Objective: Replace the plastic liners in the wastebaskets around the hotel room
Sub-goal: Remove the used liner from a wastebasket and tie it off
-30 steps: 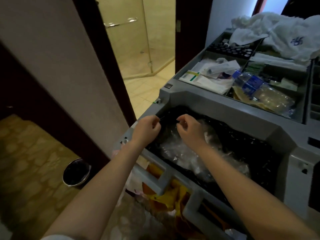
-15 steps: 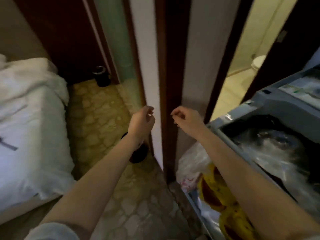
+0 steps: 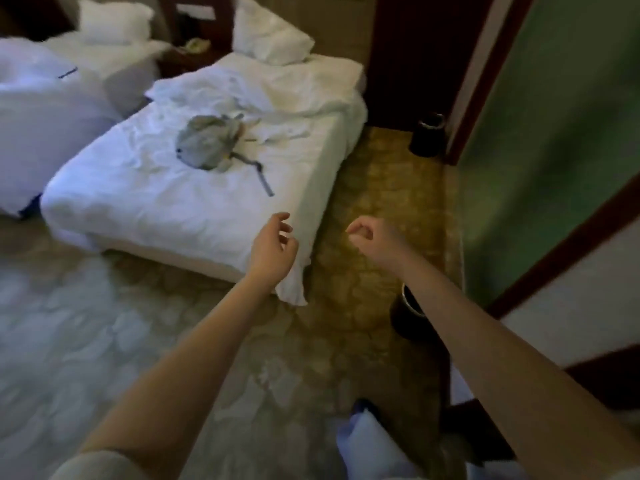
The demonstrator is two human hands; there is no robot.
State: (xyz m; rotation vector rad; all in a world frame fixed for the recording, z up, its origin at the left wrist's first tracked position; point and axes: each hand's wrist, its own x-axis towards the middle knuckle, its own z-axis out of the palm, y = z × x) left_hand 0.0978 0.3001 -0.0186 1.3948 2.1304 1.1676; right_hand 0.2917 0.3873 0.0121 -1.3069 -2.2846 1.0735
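Two dark round wastebaskets stand on the patterned carpet. The far wastebasket [image 3: 427, 135] is beside the dark wall past the bed's corner. Close to the green glass wall sits the near wastebasket [image 3: 403, 315], partly hidden behind my right forearm. Both of my hands are raised in front of me above the floor, well apart from either bin. My left hand [image 3: 273, 249] hangs relaxed with loosely bent fingers and holds nothing. The fingers of my right hand [image 3: 372, 239] are curled in toward the thumb, and I see nothing in them. No liner shows in either hand.
An unmade white bed [image 3: 194, 168] with a crumpled grey cloth [image 3: 207, 142] on it fills the left. A second bed and pillows lie further left. A green glass wall [image 3: 554, 150] with dark wooden frames bounds the right. A carpet strip runs between bed and wall.
The view has swung left from the housekeeping cart and doorway into the bedroom. Both hands left the cart's black bag and now hover over the carpet; the cart is out of view.
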